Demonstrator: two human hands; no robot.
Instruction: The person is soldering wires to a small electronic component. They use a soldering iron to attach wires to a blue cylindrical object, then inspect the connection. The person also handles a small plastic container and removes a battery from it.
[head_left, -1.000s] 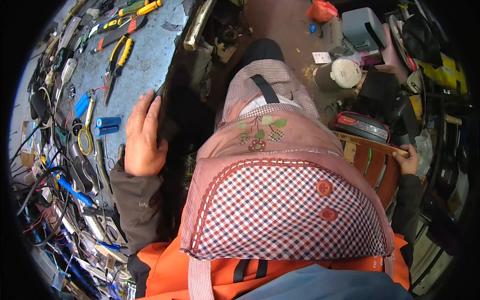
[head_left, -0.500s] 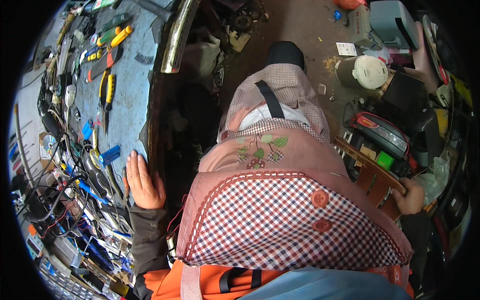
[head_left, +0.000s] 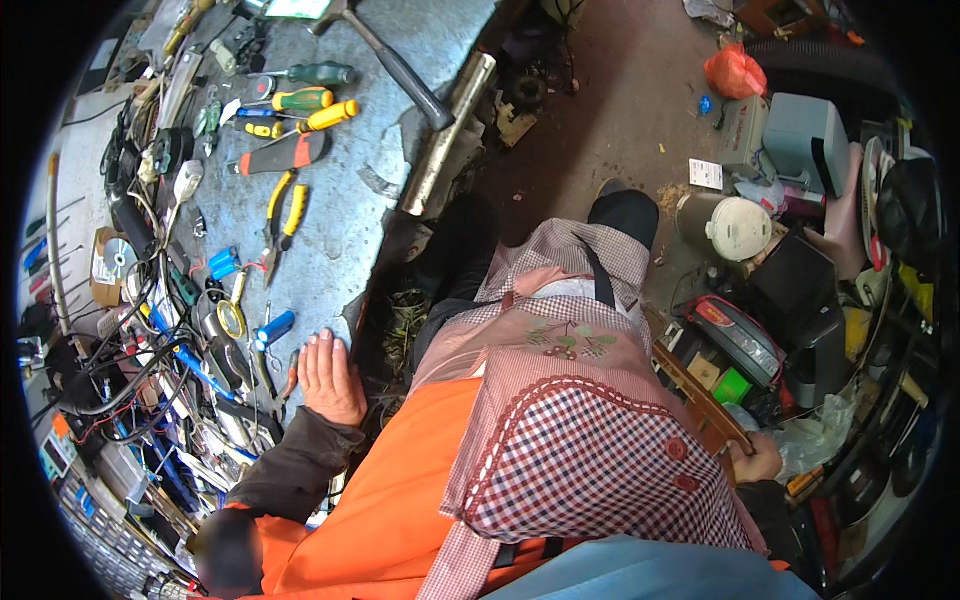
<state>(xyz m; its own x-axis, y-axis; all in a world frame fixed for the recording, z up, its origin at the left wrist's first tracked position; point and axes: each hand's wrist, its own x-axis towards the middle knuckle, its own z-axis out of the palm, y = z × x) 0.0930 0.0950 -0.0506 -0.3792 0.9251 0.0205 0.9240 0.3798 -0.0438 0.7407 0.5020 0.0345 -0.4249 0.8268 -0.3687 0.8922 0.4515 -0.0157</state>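
Note:
My left hand [head_left: 330, 380] lies flat at the near edge of the blue workbench top [head_left: 340, 250], fingers stretched and holding nothing. Just beyond its fingertips lies a blue cylindrical battery cell [head_left: 274, 329]. Farther up the bench are pliers with yellow-and-black handles [head_left: 285, 213], a knife-like tool with a red-and-black handle [head_left: 285, 155] and several screwdrivers. On my right side, my right hand [head_left: 757, 459] is closed round the edge of a brown wooden frame [head_left: 700, 399], which looks like part of a chair. My checked apron [head_left: 590, 450] hides some of that frame.
A hammer [head_left: 395, 70] lies at the bench's far end, by a metal strip [head_left: 450, 135]. Tangled cables [head_left: 150, 340] crowd the left. On the right floor stand a lidded white bucket [head_left: 735, 227], a red-and-grey device [head_left: 735, 335] and a grey case [head_left: 803, 140].
The view has shifted, so the bench and tools appear farther right and the hammer shows more fully. More of my orange garment is visible. Both hands keep their places on bench and frame.

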